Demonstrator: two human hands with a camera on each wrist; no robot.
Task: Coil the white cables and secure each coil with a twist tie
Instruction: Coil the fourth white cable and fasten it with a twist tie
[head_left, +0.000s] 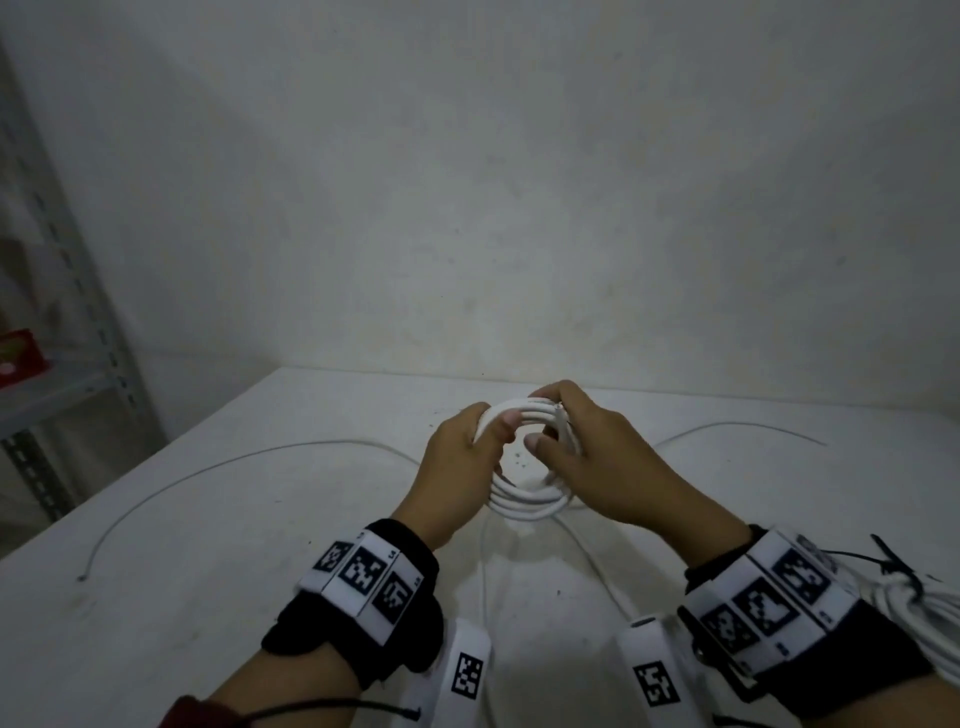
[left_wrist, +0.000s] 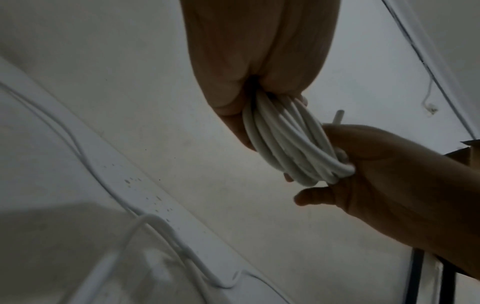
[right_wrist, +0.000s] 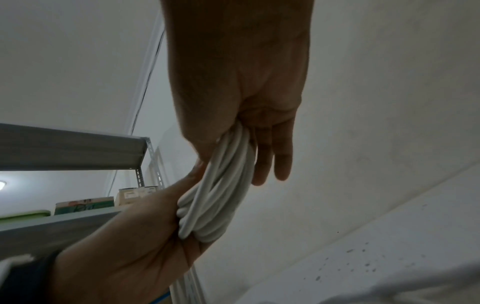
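Observation:
A white cable coil (head_left: 524, 501) of several loops is held upright above the white table (head_left: 234, 571), between both hands. My left hand (head_left: 462, 447) grips its left side, thumb over the strands. My right hand (head_left: 592, 447) grips the right side, fingers curled over the top. The left wrist view shows the coil (left_wrist: 285, 144) bunched between the left hand (left_wrist: 259, 72) and the right hand (left_wrist: 389, 174), with a cut cable end (left_wrist: 338, 117) sticking out. In the right wrist view the coil (right_wrist: 221, 195) runs from the right hand (right_wrist: 239, 92) to the left hand (right_wrist: 130, 246).
A thin loose white cable (head_left: 208, 467) arcs across the table's left side, and another (head_left: 743, 428) lies at the right. A second white bundle (head_left: 930, 608) with a black tie (head_left: 893, 566) sits at the right edge. A metal shelf (head_left: 62, 395) stands at the left.

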